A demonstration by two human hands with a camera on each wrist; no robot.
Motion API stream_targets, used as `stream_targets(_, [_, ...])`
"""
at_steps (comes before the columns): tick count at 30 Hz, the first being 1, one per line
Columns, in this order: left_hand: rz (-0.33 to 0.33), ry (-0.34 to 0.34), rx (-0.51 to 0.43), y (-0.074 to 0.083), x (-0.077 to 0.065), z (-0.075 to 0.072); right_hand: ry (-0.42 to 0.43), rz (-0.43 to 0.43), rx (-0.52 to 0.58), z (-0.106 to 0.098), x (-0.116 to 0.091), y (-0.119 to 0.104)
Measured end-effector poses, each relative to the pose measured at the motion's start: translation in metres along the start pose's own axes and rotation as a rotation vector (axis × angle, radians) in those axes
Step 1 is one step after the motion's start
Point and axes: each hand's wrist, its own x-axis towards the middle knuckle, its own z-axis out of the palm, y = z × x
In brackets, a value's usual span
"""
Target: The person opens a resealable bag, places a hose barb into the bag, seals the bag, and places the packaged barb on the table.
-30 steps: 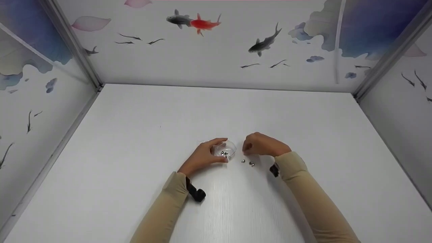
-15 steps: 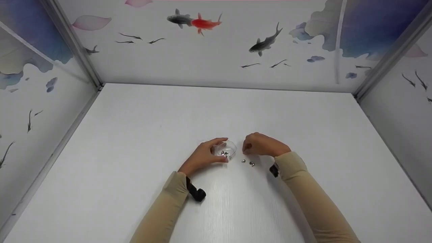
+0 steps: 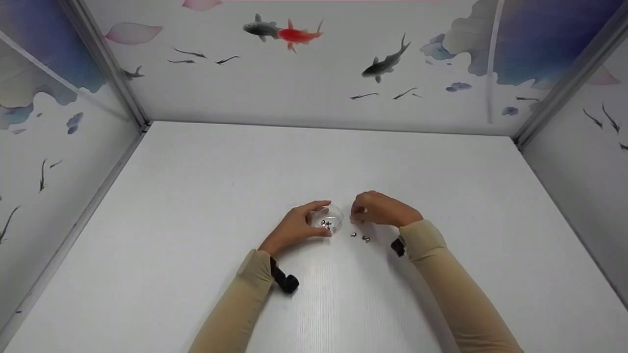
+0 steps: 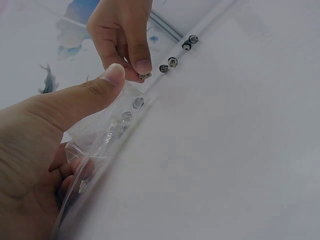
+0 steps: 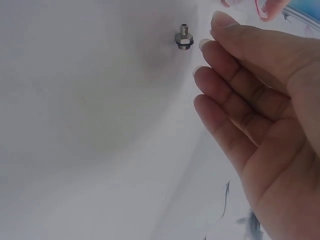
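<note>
My left hand holds a clear plastic container from the side, thumb near its front edge. Inside lie several small metal fittings. Just right of the container, my right hand is close over the table. In the left wrist view its thumb and index finger pinch a small metal hose fitting at the tips. The right wrist view hides that piece; there, a barbed hose fitting with a hex collar and dark ring stands upright on the table, just beyond the fingertips.
More fittings lie on the white table below my right hand. Printed panels with fish and leaves enclose the back and both sides. A black wrist camera sits at my left cuff.
My right hand's fingertips have risen slightly and shifted a little left toward the container. The left hand and the container have stayed in place.
</note>
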Motion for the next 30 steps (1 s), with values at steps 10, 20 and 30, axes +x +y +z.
stream_targets(10, [-0.01,0.002,0.0,-0.002,0.001,0.001,0.061,-0.1,-0.047,-0.006,0.002,-0.003])
stream_targets(20, [-0.008,0.0,-0.008,-0.001,0.001,0.001,0.104,-0.164,-0.029,-0.01,0.003,-0.009])
stream_targets(30, [-0.023,-0.002,-0.005,-0.001,0.001,0.001,0.102,-0.158,-0.037,-0.012,0.008,-0.019])
